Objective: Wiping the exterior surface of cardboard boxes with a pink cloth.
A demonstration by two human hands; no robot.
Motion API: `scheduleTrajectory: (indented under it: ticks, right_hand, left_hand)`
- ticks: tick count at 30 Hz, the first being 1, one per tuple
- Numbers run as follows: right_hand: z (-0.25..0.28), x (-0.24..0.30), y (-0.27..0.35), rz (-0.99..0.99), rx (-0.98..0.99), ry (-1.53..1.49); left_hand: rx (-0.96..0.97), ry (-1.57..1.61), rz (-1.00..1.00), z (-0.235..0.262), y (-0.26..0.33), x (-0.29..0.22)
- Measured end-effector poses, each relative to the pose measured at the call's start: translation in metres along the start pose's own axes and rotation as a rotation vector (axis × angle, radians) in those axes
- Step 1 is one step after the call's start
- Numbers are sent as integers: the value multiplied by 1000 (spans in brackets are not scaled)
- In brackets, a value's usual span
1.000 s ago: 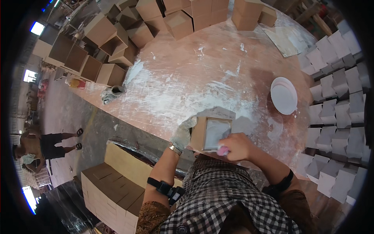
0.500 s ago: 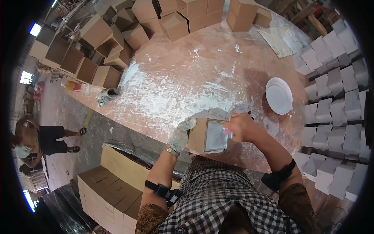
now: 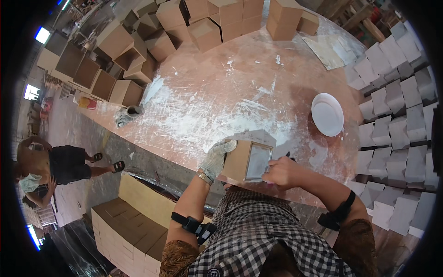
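Note:
My left hand (image 3: 216, 159), in a pale work glove, grips the left side of a brown box (image 3: 236, 160) at the table's near edge. White coating covers the box's right-hand face (image 3: 259, 161), inside a narrow rim. Against that face's right edge are the fingertips of my bare right hand (image 3: 284, 172), closed round a dark-handled tool (image 3: 289, 154). Its handle end pokes out past my fist; a bit of pink shows beneath my fingers, and the working end is hidden. A white bowl (image 3: 327, 114) stands beyond my right hand.
The table (image 3: 203, 87) is smeared white. Brown boxes (image 3: 205, 33) line its far and left sides. Rows of white-grey boxes (image 3: 390, 129) stand at the right. A crumpled glove (image 3: 128, 115) lies at the left edge. Another person (image 3: 69, 164) is on the floor at left.
My right hand has moved down along the white face toward the near edge. The box has shifted slightly right in my left hand. The other person's legs have moved right.

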State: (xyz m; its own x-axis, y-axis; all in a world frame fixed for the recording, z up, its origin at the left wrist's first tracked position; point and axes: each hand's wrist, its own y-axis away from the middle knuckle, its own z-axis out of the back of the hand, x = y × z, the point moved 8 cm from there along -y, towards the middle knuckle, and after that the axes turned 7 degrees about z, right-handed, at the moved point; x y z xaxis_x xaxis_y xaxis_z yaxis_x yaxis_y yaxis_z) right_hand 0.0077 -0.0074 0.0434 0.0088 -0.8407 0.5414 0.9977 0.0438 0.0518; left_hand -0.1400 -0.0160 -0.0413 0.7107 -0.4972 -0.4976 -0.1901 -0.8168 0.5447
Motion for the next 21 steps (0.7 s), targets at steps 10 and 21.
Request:
scheduleTrajectory:
  ticks: [10, 21]
  right_hand:
    - [-12, -11, -3, -135, 134, 99]
    - [-43, -35, 32, -616, -99, -818]
  left_hand:
    - [26, 11, -8, -13, 6, -3]
    - [-17, -114, 9, 2, -6, 3]
